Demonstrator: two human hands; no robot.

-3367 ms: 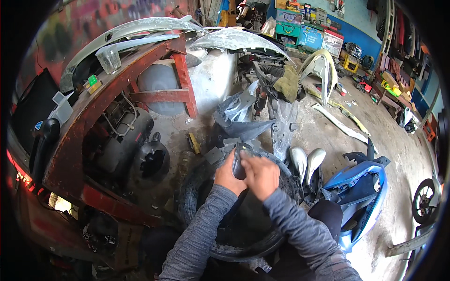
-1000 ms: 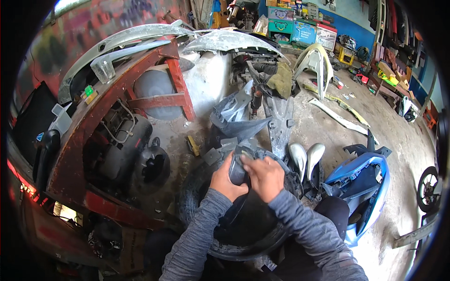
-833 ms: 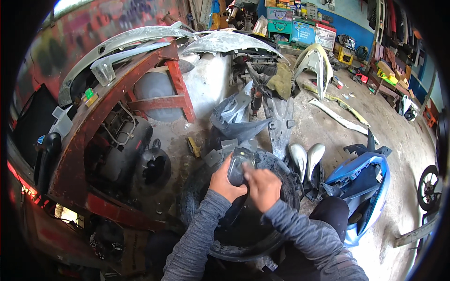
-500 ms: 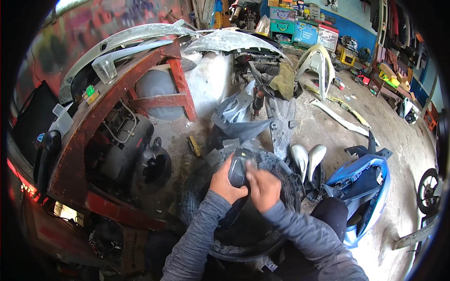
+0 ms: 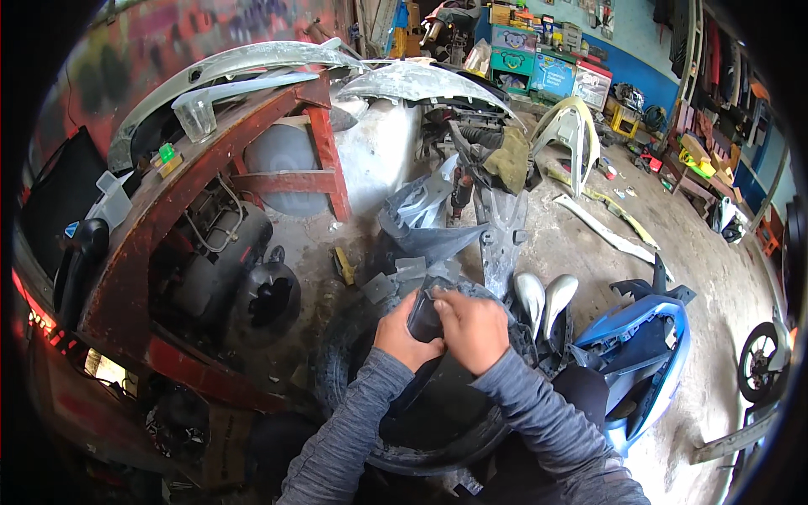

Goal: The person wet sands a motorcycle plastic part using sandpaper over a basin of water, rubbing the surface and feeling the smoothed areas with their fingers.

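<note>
My left hand (image 5: pixel 397 337) is closed around a dark, smooth, rounded plastic part (image 5: pixel 425 321) and holds it up over a wide black round tub (image 5: pixel 332 362) that looks like a tyre. The curled fingers of my right hand (image 5: pixel 473 332) press on the upper end of that part. Whatever lies under those fingertips is hidden. Small grey sheets (image 5: pixel 379 288) rest on the tub's far rim. Dark contents in the tub show below my wrists.
To the left stands a red wooden bench (image 5: pixel 168 223) with a clear plastic cup (image 5: pixel 197 120) on it. Two silver mirror-like parts (image 5: pixel 559 295) and a blue motorcycle body panel (image 5: pixel 673 353) lie right of the tub. A dark motorcycle frame (image 5: pixel 501 223) stands beyond it.
My right hand was blurred at the part's right side; now its fingers lie over the upper end. The left hand keeps its hold. The view has shifted slightly.
</note>
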